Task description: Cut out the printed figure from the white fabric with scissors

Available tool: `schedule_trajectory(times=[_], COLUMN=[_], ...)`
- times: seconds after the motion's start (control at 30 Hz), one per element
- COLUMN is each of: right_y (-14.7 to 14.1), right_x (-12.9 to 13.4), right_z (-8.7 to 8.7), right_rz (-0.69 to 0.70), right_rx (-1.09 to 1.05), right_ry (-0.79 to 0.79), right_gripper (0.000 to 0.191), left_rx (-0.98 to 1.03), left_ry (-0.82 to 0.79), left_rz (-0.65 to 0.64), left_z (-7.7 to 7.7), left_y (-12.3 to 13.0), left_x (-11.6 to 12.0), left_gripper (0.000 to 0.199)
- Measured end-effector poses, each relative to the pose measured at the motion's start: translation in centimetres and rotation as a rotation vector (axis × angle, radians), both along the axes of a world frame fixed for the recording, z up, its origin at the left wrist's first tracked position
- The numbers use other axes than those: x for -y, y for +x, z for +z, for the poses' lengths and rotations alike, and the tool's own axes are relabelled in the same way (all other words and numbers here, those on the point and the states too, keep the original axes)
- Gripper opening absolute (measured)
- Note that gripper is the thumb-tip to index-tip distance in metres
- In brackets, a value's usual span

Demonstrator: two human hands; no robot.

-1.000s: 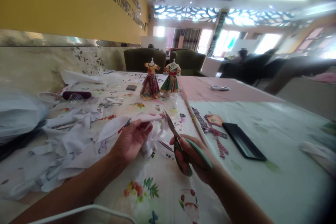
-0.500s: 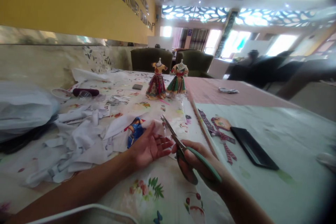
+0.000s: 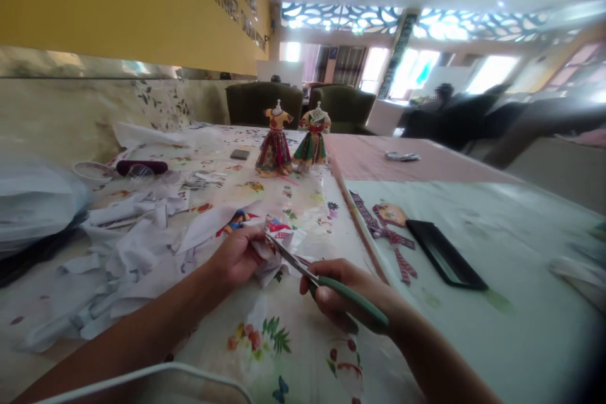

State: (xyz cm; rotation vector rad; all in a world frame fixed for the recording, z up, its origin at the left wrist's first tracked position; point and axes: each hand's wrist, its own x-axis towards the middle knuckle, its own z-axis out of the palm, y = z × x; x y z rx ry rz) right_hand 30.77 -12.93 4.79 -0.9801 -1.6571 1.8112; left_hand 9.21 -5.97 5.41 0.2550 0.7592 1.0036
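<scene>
My right hand [image 3: 348, 293] grips a pair of green-handled scissors [image 3: 353, 303], the blades pointing up and left. The blade tips reach the piece of printed fabric [image 3: 279, 227], which is white with red and blue patches. Pinched in my left hand [image 3: 239, 255] is the edge of that piece, its lower part hanging below the fingers. Whether the blades are around the fabric or only touching it, I cannot tell. Left of my left hand, a heap of white scraps [image 3: 137, 246] lies on the flowered tablecloth [image 3: 255, 366].
Two small dress forms, one in a red skirt [image 3: 274, 145] and one in a green skirt [image 3: 311, 139], stand farther back. On the right lie patterned strips [image 3: 392, 237] and a black phone [image 3: 445, 254]. A white plastic bag [image 3: 40, 202] sits at the left. A white cable [image 3: 142, 374] crosses in front.
My left hand has turned from palm-up with loose fingers to a pinch on the printed fabric. The scissors have moved left and down, their tips now at the fabric.
</scene>
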Motion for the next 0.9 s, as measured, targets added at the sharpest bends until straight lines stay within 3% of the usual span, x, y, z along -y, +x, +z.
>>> schedule_trajectory(times=[0.1, 0.2, 0.4, 0.47, 0.53, 0.63, 0.7, 0.77, 0.9], right_y=[0.5, 0.9, 1.7, 1.9, 1.8, 1.2, 0.7, 0.2, -0.4], right_x=[-0.4, -0.6, -0.8, -0.9, -0.9, -0.8, -0.6, -0.5, -0.5], right_z=[0.1, 0.8, 1.4, 1.3, 1.2, 1.4, 1.4, 1.1, 0.3], right_rz=[0.066, 0.098, 0.204, 0.207, 0.150, -0.037, -0.144, -0.193, -0.238], right_rx=[0.037, 0.125, 0.213, 0.220, 0.191, 0.046, -0.045, -0.058, 0.075], right_ry=[-0.076, -0.124, -0.132, -0.102, -0.060, 0.019, 0.068, 0.070, -0.021], right_gripper=[0.053, 0.055, 0.055, 0.053, 0.052, 0.054, 0.056, 0.057, 0.057], left_rx=[-0.094, -0.143, -0.261, -0.229, -0.190, -0.105, -0.053, -0.078, -0.221], left_ry=[-0.048, -0.072, -0.172, -0.120, 0.016, 0.312, 0.426, 0.391, 0.126], left_rz=[-0.113, -0.221, -0.441, -0.375, -0.173, 0.163, 0.328, 0.407, 0.308], left_z=[0.1, 0.2, -0.2, -0.1, 0.3, 1.5, 2.1, 2.0, 0.1], left_y=[0.2, 0.2, 0.3, 0.3, 0.2, -0.4, -0.7, -0.7, 0.2], left_x=[0.3, 0.6, 0.9, 0.7, 0.5, -0.1, -0.5, -0.8, -1.1], left_gripper=[0.017, 0.023, 0.017, 0.021, 0.024, 0.029, 0.029, 0.027, 0.027])
